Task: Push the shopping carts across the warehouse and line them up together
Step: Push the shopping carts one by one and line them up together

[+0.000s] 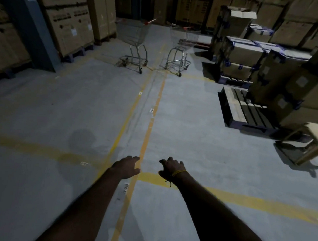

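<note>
Shopping carts (pixel 135 39) (pixel 183 43) stand apart beyond the wooden pallet (pixel 246 109), far ahead. Our left hand (pixel 127 167) and right hand (pixel 171 169) reach out loosely spread, empty. Pushed carelessly, we judge one could clip that pallet.

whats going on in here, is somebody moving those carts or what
Nobody is touching a cart at this moment. A person stands in a dim warehouse aisle with both arms stretched forward, the left hand and right hand loosely open and holding nothing. Two shopping carts stand apart at the far end, the left cart and the right cart, not lined up together. Stacked cartons and a bare pallet sit to the right.
</note>
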`<action>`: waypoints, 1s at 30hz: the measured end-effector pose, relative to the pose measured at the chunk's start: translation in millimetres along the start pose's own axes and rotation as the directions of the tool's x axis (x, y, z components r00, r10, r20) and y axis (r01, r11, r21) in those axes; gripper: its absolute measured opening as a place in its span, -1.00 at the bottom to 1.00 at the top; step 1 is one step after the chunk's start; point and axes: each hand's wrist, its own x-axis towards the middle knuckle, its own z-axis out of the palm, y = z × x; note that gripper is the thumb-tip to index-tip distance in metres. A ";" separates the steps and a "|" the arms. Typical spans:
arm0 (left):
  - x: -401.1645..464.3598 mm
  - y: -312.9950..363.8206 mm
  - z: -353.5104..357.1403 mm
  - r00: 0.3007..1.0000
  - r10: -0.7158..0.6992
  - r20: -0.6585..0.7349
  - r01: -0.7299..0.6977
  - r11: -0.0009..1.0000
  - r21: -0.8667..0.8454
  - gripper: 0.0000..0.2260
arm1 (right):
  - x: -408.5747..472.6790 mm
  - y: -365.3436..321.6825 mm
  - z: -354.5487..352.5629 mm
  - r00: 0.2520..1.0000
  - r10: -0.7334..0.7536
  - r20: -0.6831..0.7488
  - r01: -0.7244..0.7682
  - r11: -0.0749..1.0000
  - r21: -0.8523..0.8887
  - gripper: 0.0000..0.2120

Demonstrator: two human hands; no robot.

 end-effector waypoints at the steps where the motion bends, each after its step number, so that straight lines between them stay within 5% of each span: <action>1: 14.2 7.2 -7.0 1.000 -0.006 -0.004 0.006 1.000 -0.011 -0.38 | 13.5 10.0 -10.0 1.000 -0.003 0.002 0.003 1.000 -0.004 -0.46; 10: 126.7 33.7 -60.9 0.999 -0.039 -0.008 0.039 0.998 -0.042 -0.39 | 124.7 55.4 -76.3 0.998 -0.058 0.025 0.058 0.998 -0.024 -0.45; 30: 451.5 -56.8 -274.9 0.999 0.045 0.017 -0.046 0.998 0.043 -0.40 | 454.2 35.5 -261.5 1.000 -0.018 -0.009 0.019 0.999 0.041 -0.43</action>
